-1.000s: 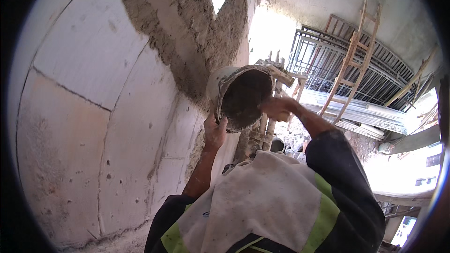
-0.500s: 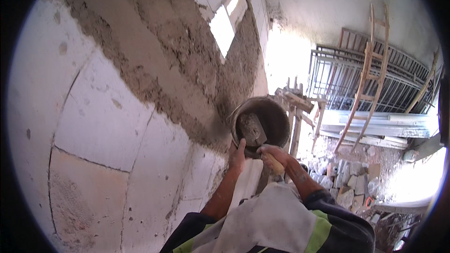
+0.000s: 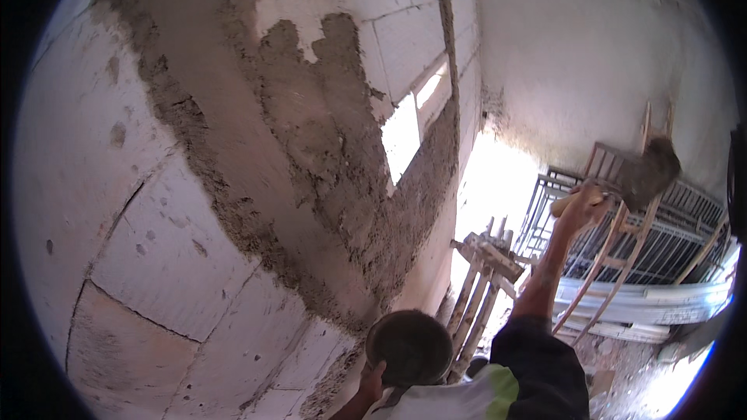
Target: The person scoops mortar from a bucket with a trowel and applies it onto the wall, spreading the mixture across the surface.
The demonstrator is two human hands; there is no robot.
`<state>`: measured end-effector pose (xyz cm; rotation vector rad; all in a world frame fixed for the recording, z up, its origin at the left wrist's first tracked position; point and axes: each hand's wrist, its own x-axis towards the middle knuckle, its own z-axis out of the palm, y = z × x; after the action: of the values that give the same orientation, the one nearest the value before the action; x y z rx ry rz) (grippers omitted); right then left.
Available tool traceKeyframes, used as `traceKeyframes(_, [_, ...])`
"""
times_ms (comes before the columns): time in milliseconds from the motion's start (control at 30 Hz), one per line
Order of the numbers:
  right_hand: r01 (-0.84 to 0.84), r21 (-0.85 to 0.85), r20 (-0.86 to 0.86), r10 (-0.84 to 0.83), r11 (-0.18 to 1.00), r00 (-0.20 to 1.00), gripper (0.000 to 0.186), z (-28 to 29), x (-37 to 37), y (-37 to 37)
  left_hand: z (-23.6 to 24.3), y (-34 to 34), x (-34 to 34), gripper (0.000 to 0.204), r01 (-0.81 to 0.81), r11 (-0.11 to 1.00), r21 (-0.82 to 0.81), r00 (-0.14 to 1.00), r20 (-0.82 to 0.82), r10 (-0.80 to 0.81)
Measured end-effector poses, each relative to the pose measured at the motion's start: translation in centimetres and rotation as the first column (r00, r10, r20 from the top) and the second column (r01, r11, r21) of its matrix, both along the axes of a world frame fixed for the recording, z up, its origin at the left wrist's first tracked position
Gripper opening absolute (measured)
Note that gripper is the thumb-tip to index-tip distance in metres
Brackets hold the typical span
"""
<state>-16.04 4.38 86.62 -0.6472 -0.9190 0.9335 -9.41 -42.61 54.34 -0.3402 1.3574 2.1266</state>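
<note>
My right hand [image 3: 585,208] is raised out to the right, closed around the wooden handle of a trowel [image 3: 634,187]. A lump of grey-brown mortar [image 3: 661,160] rides on the blade, slightly blurred. Low in the middle, my left hand [image 3: 373,380] grips the rim of a dark round bucket [image 3: 410,334], its thumb over the edge. What lies at the bucket's bottom is too dark to make out. To the left rises a pale block wall [image 3: 187,233]. Wet mortar [image 3: 241,155] covers a broad diagonal band of it, smooth in places and rough near the small bright opening.
A rough wooden trestle [image 3: 486,264] stands right of the bucket. Farther right, a wooden ladder [image 3: 607,264] leans before stacked metal grilles [image 3: 669,241]. Long pale sheets or profiles [image 3: 654,303] lie below them. A plastered wall [image 3: 576,54] closes the far side.
My right hand has lifted the trowel out of the bucket and swung it up to the right with mortar on it. The view has tilted up; bucket and left hand now sit lower.
</note>
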Motion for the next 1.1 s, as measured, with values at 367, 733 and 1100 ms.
traceKeyframes(367, [-0.723,0.129,0.667,0.48,0.678,0.57,0.039,-8.7,-14.5,-21.1,6.0,2.7,2.9,0.048,-0.228,0.966,-0.123,0.861,0.438,0.259])
traceKeyframes(733, [-0.569,-0.783,0.621,0.258,0.254,-0.74,0.051,-23.5,14.6,-20.3,-0.2,0.9,2.8,0.052,-0.086,0.966,-0.242,0.912,-0.41,-0.021])
traceKeyframes(1100, [-0.868,-0.028,0.941,-0.281,0.495,-0.191,0.021,-19.5,12.4,-26.6,4.5,1.3,1.0,0.063,-0.143,0.775,-0.616,0.697,-0.618,-0.363])
